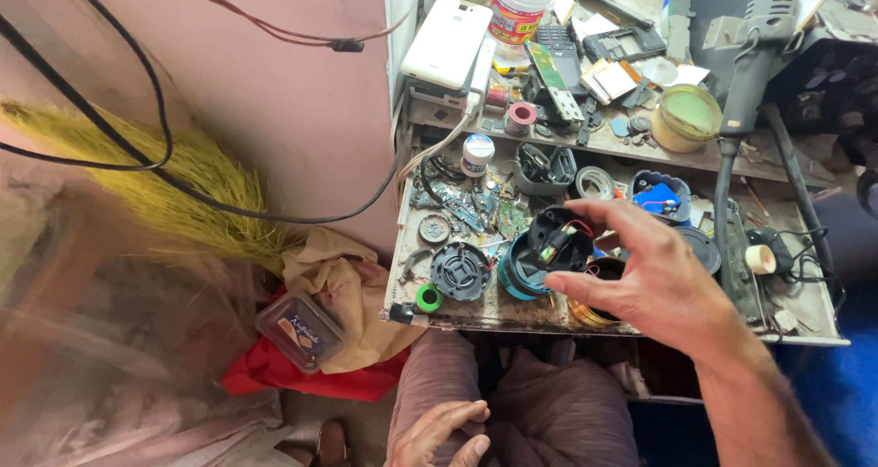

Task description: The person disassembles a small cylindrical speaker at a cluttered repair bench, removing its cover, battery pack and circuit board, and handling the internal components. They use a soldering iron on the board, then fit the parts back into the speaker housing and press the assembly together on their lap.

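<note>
One head view shows both hands of a person seated at a crowded repair bench (512, 313). The right hand (654, 279) is raised over the bench's front edge, its thumb and fingers curled around a small round teal and black device shell (541, 258), tipped so that its open inside, with a little circuit board and red wires, faces the camera, apparently so it can be looked into. The left hand (444, 435) lies on the person's knee, fingers loosely bent and holding nothing. Just left of the shell, a black vented round cover (460, 270) lies flat on the bench, with a green tape roll (428, 297) at the edge beside it. Farther back sit a white phone (446, 40), a yellow-lidded tin (688, 115) and a black rotary tool (754, 60). A grass broom (174, 179) leans against the pink wall.
</note>
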